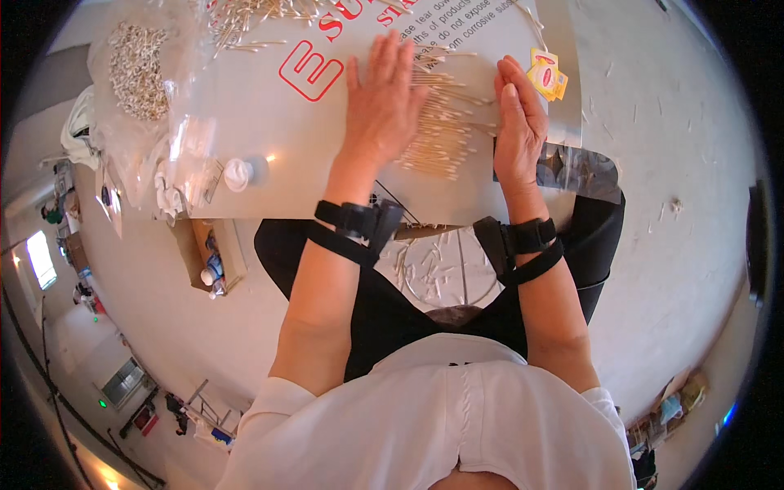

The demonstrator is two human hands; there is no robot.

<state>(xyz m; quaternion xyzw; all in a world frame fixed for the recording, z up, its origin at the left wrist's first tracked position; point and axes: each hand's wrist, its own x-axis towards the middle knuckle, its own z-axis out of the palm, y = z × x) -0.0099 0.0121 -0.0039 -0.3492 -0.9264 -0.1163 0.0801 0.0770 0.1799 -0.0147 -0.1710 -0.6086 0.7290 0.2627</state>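
At the far left we see a bright window [41, 260]. Nearer, a clear bag [155, 140] stands on the left of the table [286, 184], with a heap of small pale bits [139, 69] in it. Below the table's edge, an open box [234, 253] holds a blue and white bottle [213, 270] among other items. Just right of the bag's lower part sits a round white thing [238, 174] whose kind we cannot tell. At the top of the table we find a loose pile [255, 18] of swabs lying at many angles.

Next comes the left hand [380, 110], palm down, its fingers [400, 61] spread and released, the thumb side touching the left of the swabs [437, 139]. These lie mostly crosswise in a band between the two hands, on the table. On their right, the right hand [523, 122] stands on edge beside the swab ends, its fingers together, slightly bent and unclenched; we see nothing grasped. A black strap circles each wrist.

Just beyond the right fingers lie yellow tags [547, 75], and below them a dark film [600, 173] at the table's corner. Farthest right, on the pale floor [686, 278], we see scattered swabs and a small clump [676, 206].
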